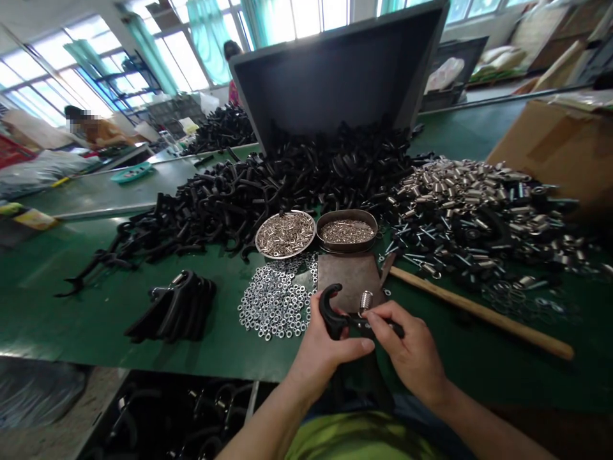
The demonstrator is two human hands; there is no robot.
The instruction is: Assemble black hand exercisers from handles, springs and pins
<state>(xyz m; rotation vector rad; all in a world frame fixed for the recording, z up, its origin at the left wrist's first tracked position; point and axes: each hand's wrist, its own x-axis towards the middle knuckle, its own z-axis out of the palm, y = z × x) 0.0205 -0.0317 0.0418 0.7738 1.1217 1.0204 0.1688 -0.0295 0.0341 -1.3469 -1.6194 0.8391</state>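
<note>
My left hand (318, 348) is closed around a black hook-shaped part (329, 310), its curved end pointing up. A shiny coil spring (366, 301) stands on the part's straight section. My right hand (414, 348) pinches at the spring's lower end, its thumb and fingers against the black part; the exact contact is hidden. Just beyond my hands lies a flat metal block (349, 275). Loose metal nuts (272, 306) are spread to the left of the block. Behind them sit a round dish of small pins (287, 235) and an oval tin of tiny metal pieces (347, 233).
A hammer (479, 310) with a wooden handle lies at right, below a pile of springs and screws (469, 191). Black hooked parts (230, 198) spill from a tipped grey bin (335, 76). More are stacked at left (177, 306). A cardboard box (550, 147) stands far right.
</note>
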